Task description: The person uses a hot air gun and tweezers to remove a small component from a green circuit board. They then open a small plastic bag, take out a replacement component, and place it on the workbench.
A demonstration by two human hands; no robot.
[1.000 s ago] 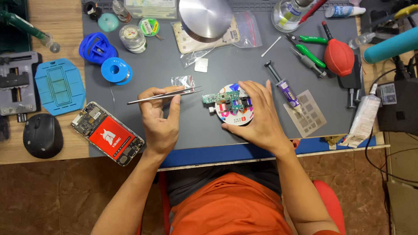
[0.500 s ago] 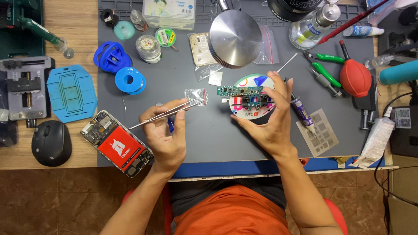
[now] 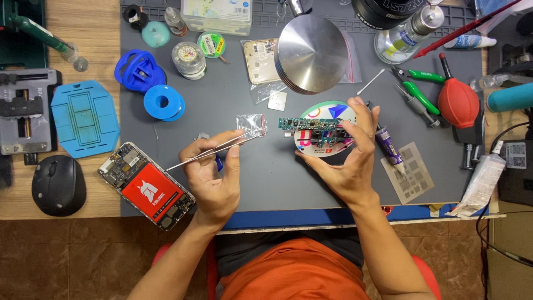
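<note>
At the lower left of the frame lay an opened phone (image 3: 146, 185), its back off, showing a red battery and bare metal parts, so the disassembly looked done and the board work was in progress. In the middle, the left hand (image 3: 214, 176) had its fingers clenched around thin steel tweezers (image 3: 214, 150), whose tips touched a small clear plastic bag (image 3: 251, 122) on the grey matte worktop (image 3: 266, 178). To the right, the right hand (image 3: 344, 158) had its fingers curved around a narrow green circuit board (image 3: 311, 124), held over a round glossy sticker pad (image 3: 325, 147). Reassembly remained undone.
</note>
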